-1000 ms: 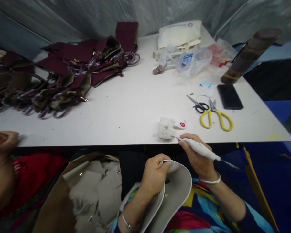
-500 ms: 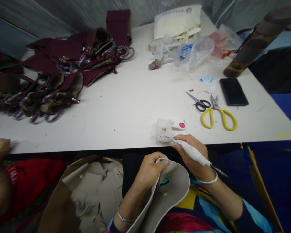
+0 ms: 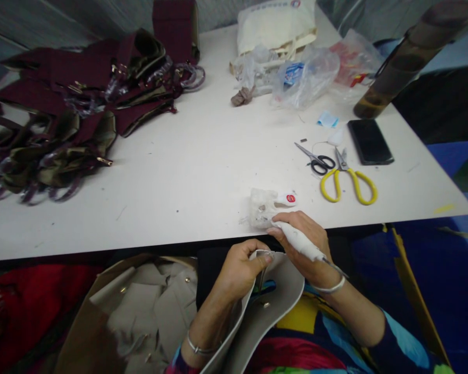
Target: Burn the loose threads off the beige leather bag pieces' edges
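Note:
My left hand is closed on the top edge of a light grey leather piece that rests on my lap below the table edge. My right hand grips a white pen-like tool, its tip touching a white lumpy holder at the table's front edge. A thin cord runs from the tool's rear end past my wrist.
Yellow-handled scissors, small black scissors and a black phone lie on the white table at right. Maroon bag pieces pile at left, plastic bags at the back. A cardboard box of beige pieces sits beside my lap.
My view has tilted down and left. My right hand has drawn the tool back toward me a little. The other person's hand at the left edge has gone from view.

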The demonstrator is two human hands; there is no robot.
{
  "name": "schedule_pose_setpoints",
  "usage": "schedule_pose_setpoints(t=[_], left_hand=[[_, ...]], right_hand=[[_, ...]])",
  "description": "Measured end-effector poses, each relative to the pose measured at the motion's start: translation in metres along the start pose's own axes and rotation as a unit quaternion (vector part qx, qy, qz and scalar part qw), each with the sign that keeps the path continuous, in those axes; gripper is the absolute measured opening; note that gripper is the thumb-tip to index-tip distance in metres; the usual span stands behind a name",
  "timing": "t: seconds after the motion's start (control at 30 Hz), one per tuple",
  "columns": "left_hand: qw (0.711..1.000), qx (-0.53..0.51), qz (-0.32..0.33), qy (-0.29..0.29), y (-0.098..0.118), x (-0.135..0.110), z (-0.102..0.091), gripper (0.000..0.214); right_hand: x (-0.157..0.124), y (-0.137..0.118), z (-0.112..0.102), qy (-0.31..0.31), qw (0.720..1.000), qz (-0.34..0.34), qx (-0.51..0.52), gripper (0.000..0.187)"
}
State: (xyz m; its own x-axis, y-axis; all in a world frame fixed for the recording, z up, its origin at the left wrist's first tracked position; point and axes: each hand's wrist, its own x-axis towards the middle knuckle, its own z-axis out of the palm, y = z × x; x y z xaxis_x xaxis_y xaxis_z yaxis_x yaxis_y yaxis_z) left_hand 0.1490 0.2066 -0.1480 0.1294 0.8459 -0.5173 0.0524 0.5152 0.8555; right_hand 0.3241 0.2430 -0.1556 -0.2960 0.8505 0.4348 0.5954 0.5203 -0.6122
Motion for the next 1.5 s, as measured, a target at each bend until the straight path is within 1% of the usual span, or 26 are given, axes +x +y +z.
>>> schedule_pose_setpoints(t=[0.17, 0.23, 0.27, 0.33, 0.4, 0.47, 0.53, 0.63, 0.73, 0.93, 1.1, 1.2, 1.27, 1.33, 1.37, 1.43, 1.5], left_hand=[[0.999, 0.004, -0.007, 0.037, -0.004, 0.001, 0.001, 0.018], [0.999, 0.002, -0.015, 0.047, -0.004, 0.0, 0.001, 0.019], [0.999, 0.001, -0.019, 0.05, -0.004, 0.0, 0.001, 0.019], [0.999, 0.006, -0.024, 0.049, -0.003, -0.001, 0.001, 0.02], [0.999, 0.016, -0.024, 0.043, -0.001, -0.002, 0.001, 0.02], [0.999, 0.025, -0.025, 0.037, -0.001, -0.003, 0.002, 0.02], [0.999, 0.029, -0.027, 0.031, -0.001, -0.004, 0.004, 0.021], [0.999, 0.03, -0.027, 0.02, -0.001, -0.004, 0.006, 0.022], [0.999, 0.03, -0.027, 0.019, -0.001, -0.005, 0.008, 0.021], [0.999, 0.026, -0.021, 0.022, -0.001, -0.008, 0.01, 0.02], [0.999, 0.03, -0.024, 0.022, -0.005, -0.009, 0.012, 0.017], [0.999, 0.015, -0.027, 0.008, -0.006, -0.009, 0.016, 0.014], [1.0, 0.004, -0.026, -0.003, -0.007, -0.009, 0.019, 0.012], [1.0, -0.003, -0.023, -0.006, -0.008, -0.008, 0.018, 0.012], [1.0, -0.008, -0.022, -0.004, -0.009, -0.007, 0.017, 0.013], [0.999, -0.028, -0.026, 0.003, -0.012, -0.006, 0.012, 0.015], [0.997, -0.062, -0.034, 0.013, -0.015, -0.004, 0.006, 0.019]], right_hand=[[0.005, -0.001, 0.0, -0.009, 1.0, -0.008, -0.016, 0.012], [0.005, -0.002, -0.003, 0.013, 1.0, -0.011, -0.006, 0.011], [0.004, -0.003, -0.006, 0.029, 1.0, 0.0, 0.011, 0.011], [0.0, -0.004, -0.011, 0.046, 0.994, 0.052, 0.082, 0.013], [-0.006, -0.003, -0.016, 0.023, 0.972, 0.129, 0.193, 0.017], [-0.013, -0.001, -0.019, -0.01, 0.938, 0.194, 0.288, 0.022], [-0.019, 0.001, -0.018, -0.024, 0.913, 0.232, 0.336, 0.025], [-0.025, 0.003, -0.015, -0.035, 0.899, 0.258, 0.352, 0.027], [-0.029, 0.002, -0.013, -0.051, 0.901, 0.256, 0.346, 0.026], [-0.029, 0.003, -0.017, -0.072, 0.933, 0.215, 0.28, 0.023], [-0.017, 0.002, -0.021, -0.111, 0.941, 0.189, 0.258, 0.026], [-0.008, -0.001, -0.021, -0.137, 0.946, 0.175, 0.235, 0.029], [-0.006, -0.003, -0.019, -0.145, 0.949, 0.179, 0.215, 0.031], [-0.007, -0.004, -0.016, -0.133, 0.948, 0.196, 0.212, 0.034], [-0.008, -0.004, -0.014, -0.114, 0.947, 0.206, 0.219, 0.035], [-0.01, -0.005, -0.011, -0.044, 0.946, 0.218, 0.236, 0.034], [-0.01, -0.006, -0.01, 0.038, 0.949, 0.209, 0.232, 0.028]])
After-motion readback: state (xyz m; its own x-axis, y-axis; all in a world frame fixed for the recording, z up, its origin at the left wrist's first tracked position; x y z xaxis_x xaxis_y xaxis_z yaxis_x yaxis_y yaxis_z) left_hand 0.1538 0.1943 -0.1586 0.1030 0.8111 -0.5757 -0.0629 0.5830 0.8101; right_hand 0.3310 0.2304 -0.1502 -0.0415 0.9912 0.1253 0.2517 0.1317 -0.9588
